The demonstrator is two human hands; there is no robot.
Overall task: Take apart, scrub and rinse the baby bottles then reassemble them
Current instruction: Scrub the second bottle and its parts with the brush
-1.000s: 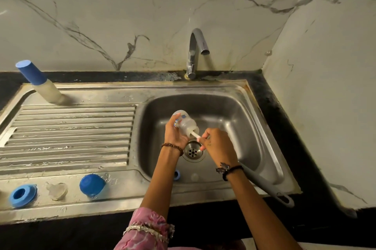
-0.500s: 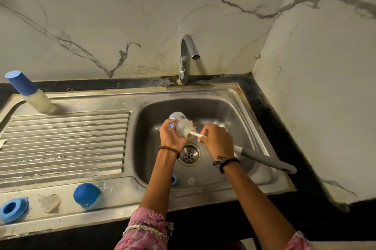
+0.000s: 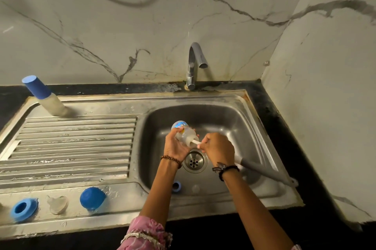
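Scrubbing step: my left hand [image 3: 176,145] grips bottle [image 3: 184,132]; right hand [image 3: 218,149] grips brush [image 3: 262,171]. Bristles presumably inside; twist fully, keep bottle over sink [image 3: 234,119].

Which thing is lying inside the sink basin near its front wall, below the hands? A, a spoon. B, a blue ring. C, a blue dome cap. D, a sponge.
B: a small blue ring lies in the sink basin by the front wall, while the dome cap sits out on the front ledge beside the basin.
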